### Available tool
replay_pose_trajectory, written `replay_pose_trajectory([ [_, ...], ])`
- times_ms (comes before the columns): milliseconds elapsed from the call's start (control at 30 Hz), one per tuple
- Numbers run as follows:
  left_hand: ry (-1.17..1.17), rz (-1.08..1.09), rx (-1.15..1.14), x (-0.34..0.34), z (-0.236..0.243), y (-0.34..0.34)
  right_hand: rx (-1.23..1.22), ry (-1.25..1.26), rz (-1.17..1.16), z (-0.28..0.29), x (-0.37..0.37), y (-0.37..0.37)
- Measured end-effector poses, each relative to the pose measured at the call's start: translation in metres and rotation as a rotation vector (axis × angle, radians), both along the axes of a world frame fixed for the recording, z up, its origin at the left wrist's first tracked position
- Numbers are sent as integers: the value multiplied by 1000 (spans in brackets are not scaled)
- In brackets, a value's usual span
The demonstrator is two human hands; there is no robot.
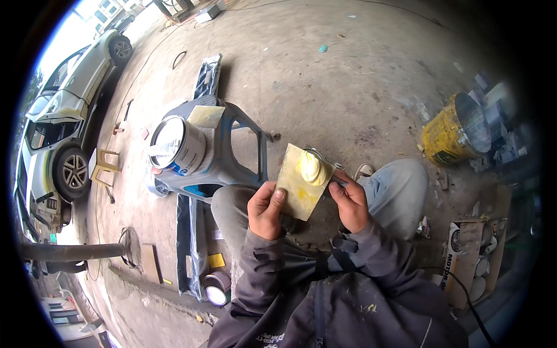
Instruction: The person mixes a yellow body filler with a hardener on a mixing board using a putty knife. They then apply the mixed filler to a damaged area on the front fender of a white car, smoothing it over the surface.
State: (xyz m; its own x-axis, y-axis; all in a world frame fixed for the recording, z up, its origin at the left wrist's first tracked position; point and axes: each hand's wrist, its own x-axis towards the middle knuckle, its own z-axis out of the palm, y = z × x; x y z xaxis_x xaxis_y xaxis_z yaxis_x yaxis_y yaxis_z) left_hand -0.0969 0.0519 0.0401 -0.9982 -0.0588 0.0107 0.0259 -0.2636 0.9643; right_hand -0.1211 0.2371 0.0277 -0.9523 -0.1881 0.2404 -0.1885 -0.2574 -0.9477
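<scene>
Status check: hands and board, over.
Left hand grips pale board. Right hand at its right corner. Yellow paste heaped on top. Nothing covers the paste.

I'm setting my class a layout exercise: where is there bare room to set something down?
Most room: the concrete floor beyond the pale board, between the gray stool and yellow bucket, though scraps dot it. Crowded: the stool top, bearing a large can and flat sheet; the clutter right of the bucket; and the cardboard box at lower right.

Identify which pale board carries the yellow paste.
The board in the left hand; the other board, beside the large can, shows no such heap.
</scene>
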Motion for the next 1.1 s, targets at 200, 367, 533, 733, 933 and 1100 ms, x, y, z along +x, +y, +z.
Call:
replay_pose_trajectory([
  [200,201,338,-624,5,13,21,140,215,-387,7,3,-13],
  [367,334,418,-822,-5,24,33,280,249,-330,5,16,-34],
  [533,366,492,-839,-7,18,17,174,150,-298,2,12,-14],
  [733,471,356,-889,-3,22,20,173,210,-349,15,0,-23],
  [933,401,419,-813,-3,28,12,204,189,-208,6,13,-22],
  [1100,126,170,-292,2,27,-12,-515,-37,-92,54,-18,12],
])
